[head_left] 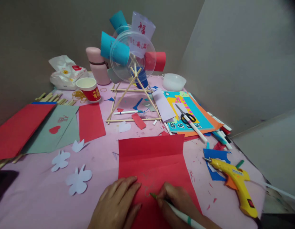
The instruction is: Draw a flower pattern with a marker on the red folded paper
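Observation:
A creased sheet of red paper [152,148] lies before me, with a faint curved outline drawn near its middle. My left hand [116,203] rests flat on the paper's left edge, fingers stretched out and holding nothing. In my right hand [176,203] is a white marker [185,218] with a green band, gripped like a pen. Its green tip touches the paper at the outline. White paper flower cutouts [79,180] lie to the left of the sheet.
A wheel model [135,76] of sticks, clear lids and coloured paper cups stands behind the sheet. Right are a yellow glue gun [238,179], scissors [185,114] and coloured papers [202,117]. Left are a red paper cup [89,90], pink bottle [98,66] and folded paper [54,127].

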{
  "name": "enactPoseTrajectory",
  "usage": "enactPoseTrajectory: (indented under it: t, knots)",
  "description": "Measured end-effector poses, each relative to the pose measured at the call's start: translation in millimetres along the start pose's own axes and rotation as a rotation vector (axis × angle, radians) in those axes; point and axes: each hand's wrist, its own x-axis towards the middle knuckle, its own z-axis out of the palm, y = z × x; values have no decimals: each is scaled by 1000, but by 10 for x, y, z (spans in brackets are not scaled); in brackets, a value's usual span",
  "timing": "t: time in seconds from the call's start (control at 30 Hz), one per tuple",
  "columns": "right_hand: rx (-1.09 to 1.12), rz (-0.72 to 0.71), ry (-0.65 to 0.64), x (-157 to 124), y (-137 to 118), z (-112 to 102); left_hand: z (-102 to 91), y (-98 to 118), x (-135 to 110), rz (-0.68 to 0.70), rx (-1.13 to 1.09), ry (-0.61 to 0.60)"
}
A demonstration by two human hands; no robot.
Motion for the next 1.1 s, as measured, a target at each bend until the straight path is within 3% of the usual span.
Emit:
enactPoseTrajectory:
  t: [0.53,0.83,0.97,1.1]
  knots:
    - [-38,-52,-39,5,25,-41,28,58,-25,-126,-103,-5]
    - [-15,-92,-23,-9,86,-42,10,-1,-7,-51,-43,6]
    - [-16,-41,-22,-13,111,-27,17,-40,13,15,-2,54]
    - [-17,-7,-16,-12,83,-48,-8,-37,32,28,22,28]
